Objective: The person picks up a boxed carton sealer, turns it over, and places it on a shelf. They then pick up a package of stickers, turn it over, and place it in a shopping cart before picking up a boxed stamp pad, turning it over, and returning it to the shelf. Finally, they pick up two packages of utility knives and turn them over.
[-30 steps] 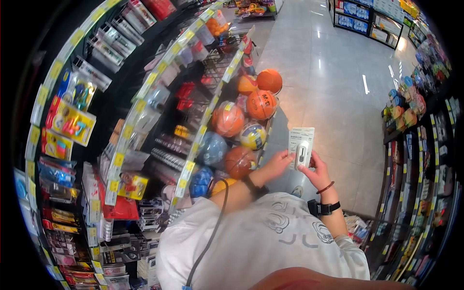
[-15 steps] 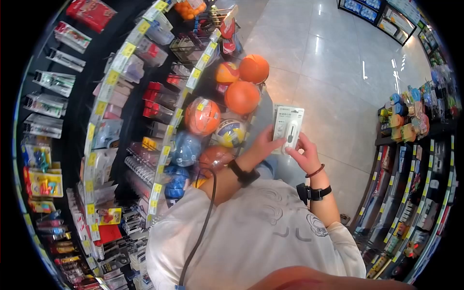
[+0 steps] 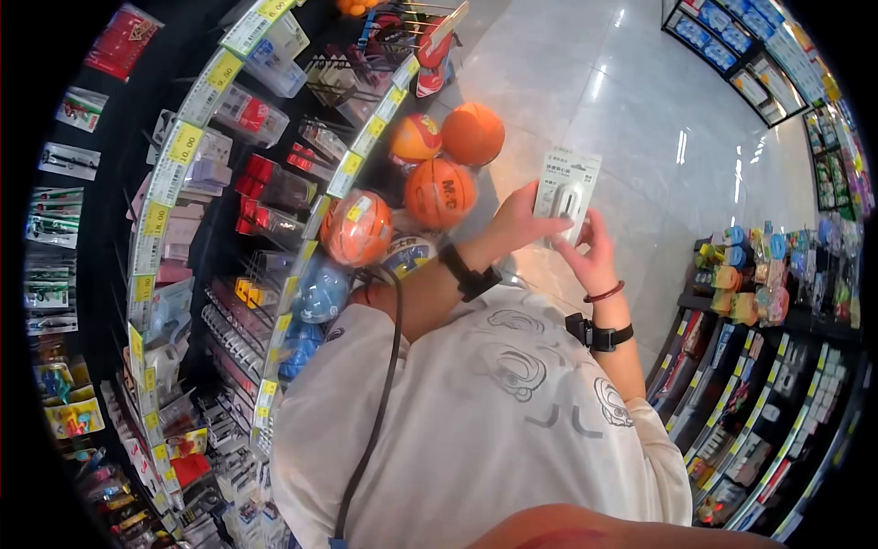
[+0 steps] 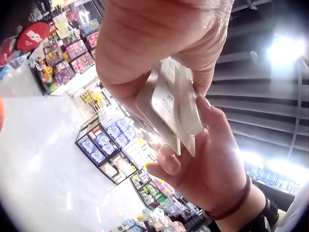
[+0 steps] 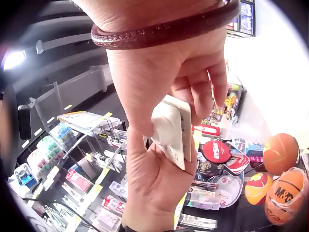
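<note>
Two white blister packs are held together, one behind the other, in front of the chest. The front card carries a small white rounded tool with a dark slot under clear plastic, and printed text at its top. My left hand grips the packs from the left, its thumb lying across the front. At the lower right edge, my right hand pinches them between thumb and fingers. In the left wrist view the two card edges show side by side. The right wrist view shows the plastic bubble near the right thumb.
Shelves with price tags and hanging packets stand to the left. Wrapped basketballs and other balls sit beside the left forearm. Grey tiled floor lies ahead, with more stocked shelves to the right. A black cable runs along the shirt.
The packs and both hands have risen in the head view, and the left thumb has come across the front card. The view has shifted, moving the balls and left shelves leftward.
</note>
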Demonstrator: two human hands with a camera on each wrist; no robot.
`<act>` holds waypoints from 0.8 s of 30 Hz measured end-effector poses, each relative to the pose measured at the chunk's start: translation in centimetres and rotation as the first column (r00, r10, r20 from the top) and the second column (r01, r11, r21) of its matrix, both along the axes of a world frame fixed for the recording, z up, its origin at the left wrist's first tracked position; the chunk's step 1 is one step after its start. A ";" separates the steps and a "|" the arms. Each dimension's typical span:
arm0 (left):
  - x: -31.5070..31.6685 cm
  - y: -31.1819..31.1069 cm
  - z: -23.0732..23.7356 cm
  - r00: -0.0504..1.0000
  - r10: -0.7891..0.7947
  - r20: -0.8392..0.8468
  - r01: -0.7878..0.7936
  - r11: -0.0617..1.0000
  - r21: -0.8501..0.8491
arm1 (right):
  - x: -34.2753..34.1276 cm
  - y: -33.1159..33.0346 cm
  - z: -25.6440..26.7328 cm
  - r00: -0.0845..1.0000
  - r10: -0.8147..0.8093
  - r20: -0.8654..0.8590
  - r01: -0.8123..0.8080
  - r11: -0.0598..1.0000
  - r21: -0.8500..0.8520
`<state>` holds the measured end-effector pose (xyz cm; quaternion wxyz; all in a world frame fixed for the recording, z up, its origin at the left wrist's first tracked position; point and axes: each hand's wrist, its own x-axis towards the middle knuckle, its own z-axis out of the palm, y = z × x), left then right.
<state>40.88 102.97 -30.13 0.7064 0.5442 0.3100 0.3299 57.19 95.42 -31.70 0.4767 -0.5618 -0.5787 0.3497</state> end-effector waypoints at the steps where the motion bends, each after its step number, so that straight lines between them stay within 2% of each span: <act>1: 0.2 0.6 -0.5 0.999 0.043 0.000 -0.043 0.999 -0.002 | 0.4 0.8 0.2 1.000 0.015 -0.007 -0.015 1.000 0.009; 3: 1.3 1.5 -2.3 0.988 0.157 0.003 -0.157 0.987 -0.016 | 2.0 3.0 -0.4 0.995 0.096 0.001 -0.096 0.995 -0.001; 6: 1.7 1.4 -1.2 0.967 0.252 0.033 -0.251 0.967 -0.035 | 3.2 6.0 -0.8 0.962 0.272 0.013 -0.272 0.962 -0.016; 8: 2.3 1.0 -2.0 0.938 0.346 0.005 -0.346 0.938 0.028 | 4.4 7.4 -0.7 0.912 0.409 -0.026 -0.409 0.912 -0.009; 12: 4.2 -0.3 -2.3 0.872 0.490 0.001 -0.484 0.862 0.154 | 6.8 9.9 -1.3 0.805 0.588 0.082 -0.585 0.809 -0.065; 15: 5.8 -1.9 -2.1 0.821 0.556 0.131 -0.558 0.829 -0.026 | 8.0 11.4 -1.1 0.673 0.739 0.001 -0.736 0.671 -0.085; 18: 7.3 -4.0 -1.2 0.738 0.665 0.116 -0.663 0.746 -0.057 | 8.3 12.9 -1.7 0.501 0.866 0.003 -0.865 0.500 0.044; 19: 7.3 -4.7 -2.2 0.700 0.713 0.034 -0.712 0.701 -0.037 | 8.1 13.1 -1.8 0.454 0.891 0.006 -0.891 0.454 0.024; 21: 7.3 -6.5 -2.2 0.625 0.780 0.004 -0.780 0.625 -0.035 | 7.1 13.0 -1.6 0.363 0.932 0.016 -0.932 0.364 -0.011; 24: 7.2 -9.1 -2.1 0.538 0.843 -0.007 -0.843 0.538 -0.005 | 5.6 11.6 -1.4 0.282 0.959 0.013 -0.954 0.282 -0.104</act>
